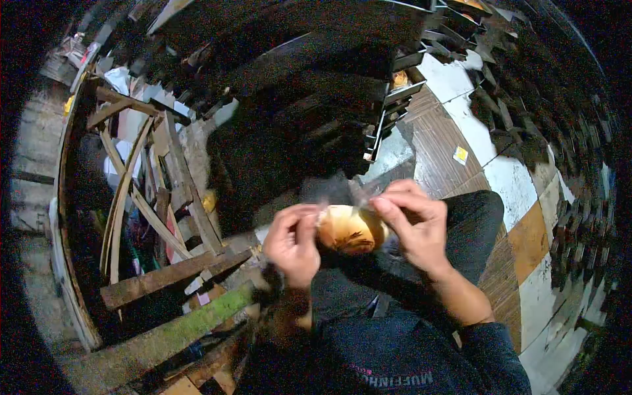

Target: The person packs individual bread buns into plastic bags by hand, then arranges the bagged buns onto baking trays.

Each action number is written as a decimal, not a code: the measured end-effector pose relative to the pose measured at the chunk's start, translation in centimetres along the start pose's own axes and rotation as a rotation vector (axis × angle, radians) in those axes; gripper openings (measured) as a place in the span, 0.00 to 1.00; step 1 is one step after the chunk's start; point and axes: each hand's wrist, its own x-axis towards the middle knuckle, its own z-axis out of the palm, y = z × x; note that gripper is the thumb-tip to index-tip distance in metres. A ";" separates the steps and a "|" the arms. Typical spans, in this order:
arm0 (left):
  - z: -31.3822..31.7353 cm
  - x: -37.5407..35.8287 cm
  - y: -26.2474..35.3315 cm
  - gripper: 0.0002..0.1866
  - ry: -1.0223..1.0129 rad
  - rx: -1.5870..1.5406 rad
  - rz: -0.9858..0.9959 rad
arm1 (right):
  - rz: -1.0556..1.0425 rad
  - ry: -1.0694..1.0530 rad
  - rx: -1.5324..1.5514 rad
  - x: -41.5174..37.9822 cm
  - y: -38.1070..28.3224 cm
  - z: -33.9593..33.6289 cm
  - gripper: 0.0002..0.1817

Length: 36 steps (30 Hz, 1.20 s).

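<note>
A: What do the two hands hold, at centre frame just below the middle?

B: A small rounded orange-brown object (pixel 349 229), glossy and partly blurred, held between them above the lap. The left hand (pixel 293 243) has its fingers curled on the object's left edge; the right hand (pixel 415 227) pinches a thin, translucent film (pixel 342 191) that rises from its top. What the object is cannot be told.

A: How would it likely handle?

B: Judged from the light fingertip grip, it is light. The film looks soft, crinkly and easily torn; the shiny body may be slippery. A hold at the sides, with the film taken at its edge, seems best.

A: And the surroundings?

B: Rough weathered wooden slats (pixel 164 276) at lower left, one mossy; smooth floor tiles (pixel 513 184), white and wood-patterned, at right; stacked dark trays (pixel 395 99) at upper centre.
</note>
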 end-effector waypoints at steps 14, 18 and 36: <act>-1.8 0.0 -7.8 0.06 0.017 0.192 0.198 | -0.498 -0.019 -0.418 2.7 9.3 4.2 0.07; 0.3 3.3 -9.1 0.09 0.064 0.109 -0.050 | -0.307 0.140 -0.397 7.3 10.9 6.5 0.09; -5.6 0.1 -3.4 0.10 -0.107 0.007 -0.635 | -0.366 -0.542 -0.733 0.4 6.4 5.2 0.28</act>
